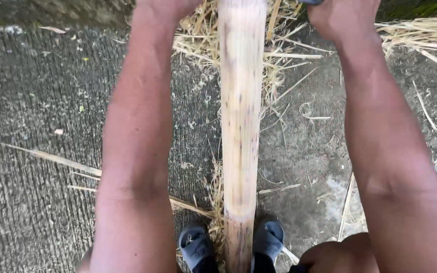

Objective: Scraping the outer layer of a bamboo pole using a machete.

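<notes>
A thick pale bamboo pole [240,116] runs from between my feet up past the top edge of the head view. My left hand [165,7] is at the top edge just left of the pole, mostly cut off, so what it holds is hidden. My right hand [341,17] is at the top right of the pole, closed around a dark object [310,2] that is nearly all out of view. Both forearms stretch forward on either side of the pole.
Rough grey concrete ground [36,151] lies all around. Dry bamboo shavings and strips [279,60] are scattered near the pole's far end and at the right. My grey sandals [197,246] flank the pole's near end. A knee [337,255] shows at the bottom.
</notes>
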